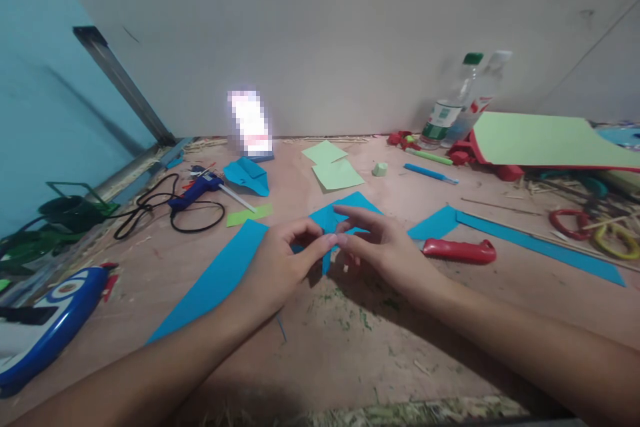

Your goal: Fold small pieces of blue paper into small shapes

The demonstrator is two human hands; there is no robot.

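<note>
My left hand [287,247] pinches a small folded piece of blue paper [327,263] between thumb and fingers. From the other side, my right hand [383,240] meets it with thumb and fingertips, its index finger stretched over the top. The two thumbs almost touch and cover part of the folds. Flat blue paper [363,201] shows just behind the fingers. Beside my left forearm lies a larger blue sheet [215,280]. A red-handled tool [459,251] rests right of my right hand, its front end partly hidden, near a long blue paper strip [540,250].
A blue glue gun [197,191] with a black cord lies left, near a crumpled blue paper [247,175]. A phone [250,123] leans at the back. Pale green squares [337,175], a blue pen [430,173], bottles [441,121] and a tape dispenser [70,320] stand around.
</note>
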